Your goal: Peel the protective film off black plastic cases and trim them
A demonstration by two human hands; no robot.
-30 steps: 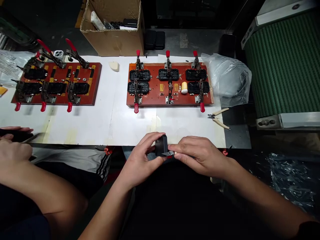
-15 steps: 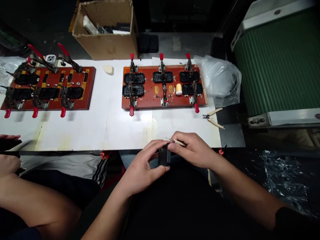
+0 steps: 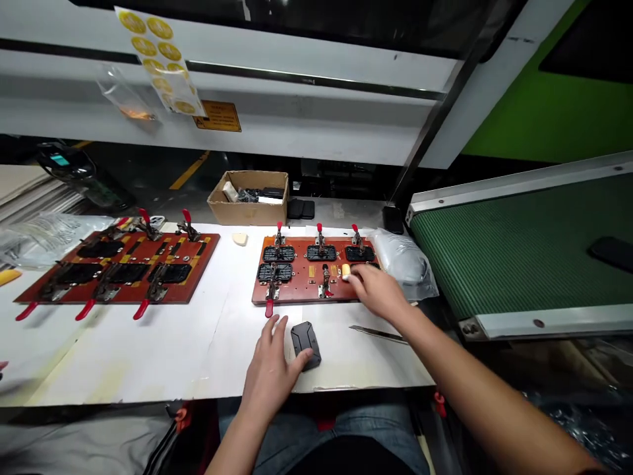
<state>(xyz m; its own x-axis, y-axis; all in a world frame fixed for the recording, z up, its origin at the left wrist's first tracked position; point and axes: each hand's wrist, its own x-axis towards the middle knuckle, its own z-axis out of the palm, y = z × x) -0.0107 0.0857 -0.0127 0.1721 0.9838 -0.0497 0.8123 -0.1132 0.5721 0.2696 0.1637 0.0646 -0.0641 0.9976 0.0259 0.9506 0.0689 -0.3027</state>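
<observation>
On the white bench top lies a flat black plastic cover [image 3: 305,340] with grooved lines and cut corners. My left hand [image 3: 270,369] is beside it, fingers apart, the thumb resting on its right part. My right hand [image 3: 378,287] reaches over the right side of the red-brown clamping fixture [image 3: 297,297]. Its thumb and forefinger close on a small yellow-and-white cylinder [image 3: 345,271] standing there. Several ribbed black parts [image 3: 277,254] sit under red-handled toggle clamps [image 3: 270,307]. A slim blade-like metal tool [image 3: 378,334] lies right of the cover.
A second clamping fixture [image 3: 198,277] stands at left. Behind are a cardboard box [image 3: 247,212] and a pale wedge-shaped block [image 3: 240,239]. A plastic bag [image 3: 410,264] lies right of my fixture, before a green conveyor belt [image 3: 519,244]. Another person's fingertips [image 3: 2,366] show at far left.
The view has tilted up. The black cover, earlier held in my left hand, now lies on the bench. My right hand has let go of the slim tool and moved to the fixture.
</observation>
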